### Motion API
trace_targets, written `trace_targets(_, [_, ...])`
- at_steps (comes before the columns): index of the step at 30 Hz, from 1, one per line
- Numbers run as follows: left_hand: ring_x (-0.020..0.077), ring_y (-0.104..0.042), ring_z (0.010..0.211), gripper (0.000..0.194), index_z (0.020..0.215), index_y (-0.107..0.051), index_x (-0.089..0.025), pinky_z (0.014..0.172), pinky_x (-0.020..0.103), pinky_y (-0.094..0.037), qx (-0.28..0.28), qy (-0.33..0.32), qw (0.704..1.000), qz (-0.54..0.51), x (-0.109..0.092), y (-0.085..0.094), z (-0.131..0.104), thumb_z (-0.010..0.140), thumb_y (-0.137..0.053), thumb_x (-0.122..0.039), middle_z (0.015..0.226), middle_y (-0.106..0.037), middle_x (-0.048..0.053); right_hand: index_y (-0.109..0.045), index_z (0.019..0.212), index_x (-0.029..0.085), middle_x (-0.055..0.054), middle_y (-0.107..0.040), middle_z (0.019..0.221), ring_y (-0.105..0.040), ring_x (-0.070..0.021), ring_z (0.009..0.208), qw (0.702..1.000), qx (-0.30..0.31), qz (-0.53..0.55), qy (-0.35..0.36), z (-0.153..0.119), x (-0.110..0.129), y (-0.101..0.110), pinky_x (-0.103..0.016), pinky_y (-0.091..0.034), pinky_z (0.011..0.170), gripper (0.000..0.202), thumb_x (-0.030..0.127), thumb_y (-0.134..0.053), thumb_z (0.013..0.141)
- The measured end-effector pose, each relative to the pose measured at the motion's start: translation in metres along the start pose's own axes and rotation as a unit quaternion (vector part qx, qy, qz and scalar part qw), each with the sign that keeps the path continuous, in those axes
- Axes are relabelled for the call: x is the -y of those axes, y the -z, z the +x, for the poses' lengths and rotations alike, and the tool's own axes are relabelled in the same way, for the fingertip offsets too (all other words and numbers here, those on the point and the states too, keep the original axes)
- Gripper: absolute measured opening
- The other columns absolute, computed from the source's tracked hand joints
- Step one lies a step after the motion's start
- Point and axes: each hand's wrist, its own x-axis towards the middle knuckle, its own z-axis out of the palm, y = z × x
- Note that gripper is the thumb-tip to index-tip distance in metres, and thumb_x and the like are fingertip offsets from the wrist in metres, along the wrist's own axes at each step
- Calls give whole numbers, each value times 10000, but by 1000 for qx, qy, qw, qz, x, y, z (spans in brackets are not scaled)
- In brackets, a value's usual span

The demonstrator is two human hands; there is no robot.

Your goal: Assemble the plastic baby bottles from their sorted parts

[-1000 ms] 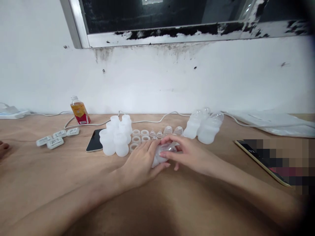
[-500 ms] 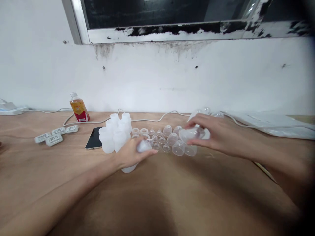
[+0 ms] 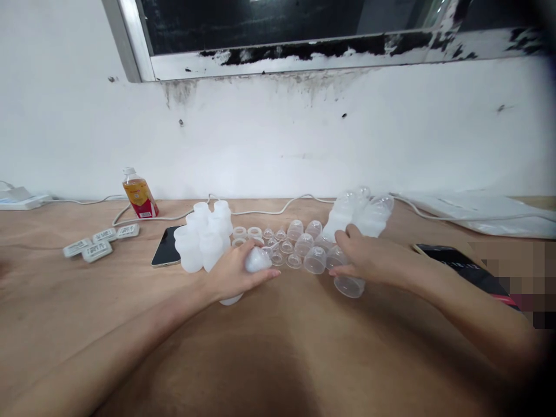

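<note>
My left hand (image 3: 237, 269) is wrapped round a white translucent bottle (image 3: 258, 260), tilted with its top toward the small parts. My right hand (image 3: 358, 255) has its thumb and fingers round a clear dome cap (image 3: 350, 285) at the front right of the cap group. Between the hands stand several clear caps (image 3: 315, 260), small clear nipples (image 3: 294, 260) and white rings (image 3: 254, 232). Several open white bottles (image 3: 202, 234) stand left of them. Behind my right hand, several capped bottles (image 3: 373, 215) are grouped together.
A drink bottle (image 3: 141, 194), a phone (image 3: 167, 248) and small white labelled packs (image 3: 97, 250) lie to the left. At the right are another phone (image 3: 464, 267) and plastic bags (image 3: 482, 213). A white cable (image 3: 273, 213) runs along the wall.
My right hand has let go of the bottle it held, now among the capped ones, and has moved down to a clear cap. My left hand has stayed nearly in place with its bottle.
</note>
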Motion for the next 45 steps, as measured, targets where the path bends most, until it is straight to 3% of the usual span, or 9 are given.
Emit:
trace_targets(4, [235, -555, 863, 557, 1094, -353, -200, 728, 360, -435, 14, -26, 999, 12, -8, -6, -4, 657, -572, -466, 992, -559, 68, -425, 965, 185, -80, -525, 934, -547, -180, 694, 972, -101, 192, 88, -9, 25, 15, -270, -386, 556, 414, 542, -414, 754])
trace_targets(11, [240, -524, 956, 672, 1101, -305, -188, 750, 348, -446, 9, -82, 997, -4, -10, -16, -1, 595, -631, -486, 1074, -509, 100, -463, 946, 178, 21, -500, 494, -508, -133, 499, 925, 16, 360, 122, -7, 75, 3, -247, -358, 517, 384, 505, -296, 835])
trace_targets(20, [251, -587, 668, 516, 946, -426, -148, 520, 311, -415, 77, -64, 976, 195, 6, -15, 2, 680, -460, -589, 788, -603, 80, -427, 1000, 194, 12, -550, 667, -489, -108, 523, 896, 61, 403, 177, 1, 60, -7, -242, -384, 540, 307, 442, -344, 839])
trace_targets(27, [234, -585, 729, 531, 984, -444, -152, 574, 303, -428, 86, -60, 986, 129, 12, -8, 7, 665, -487, -575, 824, -599, 71, -473, 1005, 196, -83, -454, 1124, -463, -181, 986, 895, -120, 242, 355, -6, 61, -2, -342, -384, 810, 198, 190, -355, 847])
trace_targets(31, [227, -577, 759, 521, 1000, -462, -158, 615, 305, -433, 50, -19, 995, 81, 15, -5, 8, 654, -517, -543, 843, -593, 71, -506, 918, 192, -9, -584, 815, -532, -121, 836, 846, -56, 272, 456, -23, 63, 15, -266, -400, 788, 113, 231, -454, 826])
trace_targets(37, [256, -578, 741, 523, 998, -445, -148, 597, 332, -426, 69, -21, 987, 142, 11, -6, 7, 658, -511, -540, 834, -592, 88, -490, 962, 191, -62, -557, 990, -523, -164, 882, 901, -185, 307, 247, -10, 59, 10, -303, -394, 762, 214, 341, -397, 843])
trace_targets(39, [263, -577, 744, 529, 996, -435, -147, 590, 332, -423, 71, -25, 984, 163, 10, -7, 6, 662, -502, -551, 827, -592, 92, -499, 936, 185, -58, -577, 923, -540, -171, 816, 927, -143, 298, 176, 0, 56, 3, -309, -404, 709, 265, 386, -347, 854])
trace_targets(42, [267, -578, 734, 533, 998, -423, -142, 572, 326, -420, 74, -26, 981, 179, 9, -8, 5, 673, -486, -559, 803, -594, 94, -505, 829, 172, -18, -585, 715, -548, -135, 636, 925, -25, 330, 187, 6, 53, -3, -265, -416, 603, 296, 361, -283, 876])
trace_targets(45, [261, -577, 723, 515, 983, -428, -143, 570, 324, -420, 75, -32, 982, 170, 11, -8, 4, 675, -487, -551, 795, -595, 89, -490, 904, 173, -33, -579, 862, -550, -133, 730, 911, -62, 333, 234, 5, 51, -4, -248, -424, 629, 158, 276, -386, 842])
